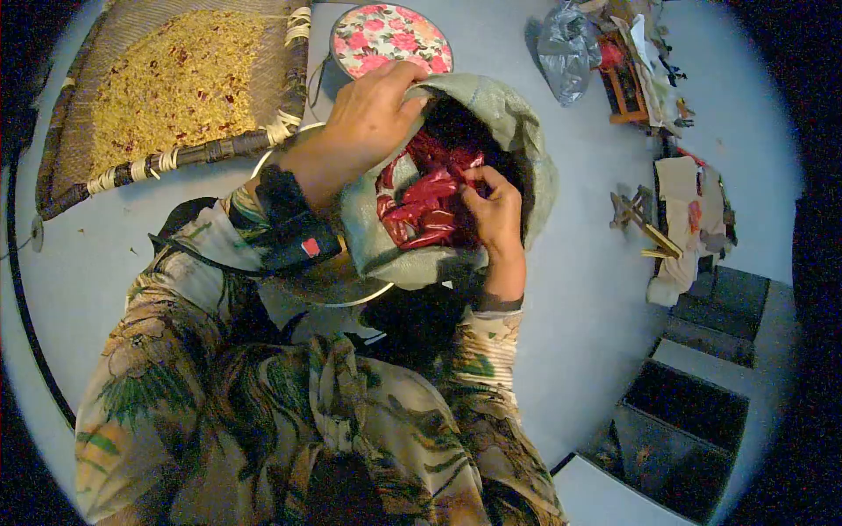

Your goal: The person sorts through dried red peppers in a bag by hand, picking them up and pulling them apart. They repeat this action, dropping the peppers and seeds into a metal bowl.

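A pale green woven sack (373, 232) stands with its mouth wide in front of me. Shiny dried red chili peppers (425, 197) lie inside it, and its far inner side is in dark shadow. My left hand (375, 110) is closed on the sack's rim at the upper left, its thumb over the edge. Inside the mouth, at the right, my right hand (495, 210) pinches a red chili pepper between thumb and fingertips; its other fingers are curled. Under the sack shows part of a round basin rim (364, 298).
A framed woven tray (210, 151) of yellow seeds with red bits lies at the upper left. Beyond the sack is a round floral-topped stool (390, 39). A grey plastic bag (566, 53), cloth-covered items (680, 219) and dark boxes (675, 412) stand to the right.
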A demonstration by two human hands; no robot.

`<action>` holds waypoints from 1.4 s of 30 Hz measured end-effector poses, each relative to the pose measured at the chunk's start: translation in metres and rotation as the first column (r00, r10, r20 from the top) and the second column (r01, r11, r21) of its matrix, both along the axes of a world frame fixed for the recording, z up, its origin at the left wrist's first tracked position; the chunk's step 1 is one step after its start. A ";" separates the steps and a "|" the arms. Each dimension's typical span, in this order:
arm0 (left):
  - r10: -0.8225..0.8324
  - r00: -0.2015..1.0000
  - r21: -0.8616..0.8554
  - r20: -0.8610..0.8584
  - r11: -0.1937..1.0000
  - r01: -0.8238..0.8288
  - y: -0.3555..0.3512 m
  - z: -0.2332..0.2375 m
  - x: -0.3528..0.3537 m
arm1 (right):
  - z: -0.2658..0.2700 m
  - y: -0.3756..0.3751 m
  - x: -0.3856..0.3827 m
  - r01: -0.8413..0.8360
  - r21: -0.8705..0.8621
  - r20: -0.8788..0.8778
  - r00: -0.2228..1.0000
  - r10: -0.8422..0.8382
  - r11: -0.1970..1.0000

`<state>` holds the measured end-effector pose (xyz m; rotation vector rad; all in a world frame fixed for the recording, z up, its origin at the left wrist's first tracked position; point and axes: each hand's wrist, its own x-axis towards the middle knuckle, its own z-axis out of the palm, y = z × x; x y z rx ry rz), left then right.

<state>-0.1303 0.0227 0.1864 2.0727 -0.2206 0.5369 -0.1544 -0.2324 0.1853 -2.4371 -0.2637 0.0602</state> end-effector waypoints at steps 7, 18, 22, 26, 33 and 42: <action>-0.125 0.930 0.107 0.347 0.990 0.093 -0.004 0.011 -0.014 | 0.001 0.001 -0.004 0.040 0.321 -0.133 0.991 0.003 0.946; -0.383 0.922 0.061 -0.056 0.921 0.386 -0.034 -0.010 -0.035 | 0.016 0.003 -0.005 -0.021 0.348 -0.073 0.996 0.049 0.937; -0.424 0.881 -0.207 -0.209 0.900 0.384 -0.041 -0.026 -0.026 | 0.019 0.005 -0.005 -0.040 0.332 -0.043 0.997 0.057 0.942; -0.467 0.858 -0.298 -0.214 0.868 0.397 -0.045 -0.038 -0.016 | 0.012 0.004 -0.003 -0.168 0.190 0.104 0.983 0.150 0.967; -0.529 0.794 -0.348 -0.299 0.835 0.426 -0.040 -0.035 -0.012 | 0.010 0.012 -0.004 -0.203 0.196 0.047 0.979 0.198 0.959; -0.596 0.770 -0.711 -0.227 0.642 0.287 -0.037 -0.041 -0.005 | 0.008 0.006 0.005 -0.087 0.397 0.030 0.996 0.082 0.914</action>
